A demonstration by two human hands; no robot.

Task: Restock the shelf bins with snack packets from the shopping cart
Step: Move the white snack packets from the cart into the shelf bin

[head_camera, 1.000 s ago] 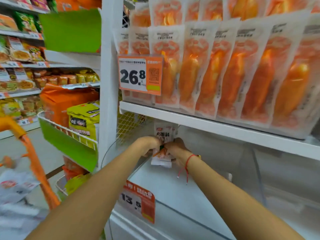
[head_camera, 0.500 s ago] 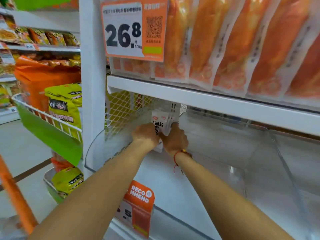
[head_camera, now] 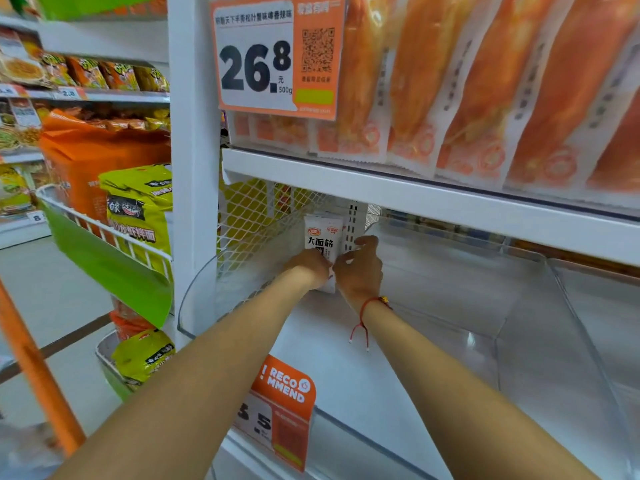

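A white snack packet point(head_camera: 323, 237) with black characters and a red logo stands upright at the back left of a clear plastic shelf bin point(head_camera: 408, 348). My left hand point(head_camera: 308, 268) grips its lower left side. My right hand point(head_camera: 360, 268), with a red string bracelet at the wrist, holds its lower right edge, fingers curled around it. Both arms reach deep under the white shelf board. The packet's bottom is hidden behind my hands. An orange cart bar point(head_camera: 34, 375) shows at the lower left.
A white shelf board point(head_camera: 433, 202) hangs low over the bin, loaded with orange-and-white packets point(head_camera: 485, 98). A clear divider point(head_camera: 571, 323) bounds the bin on the right. A white upright post point(head_camera: 194, 168) and wire baskets of yellow noodle bags point(head_camera: 138, 216) stand left. Orange price tags hang in front.
Both hands have pushed the white packet farther back into the bin and stood it upright. My head has come closer and lower, so the shelf looms larger.
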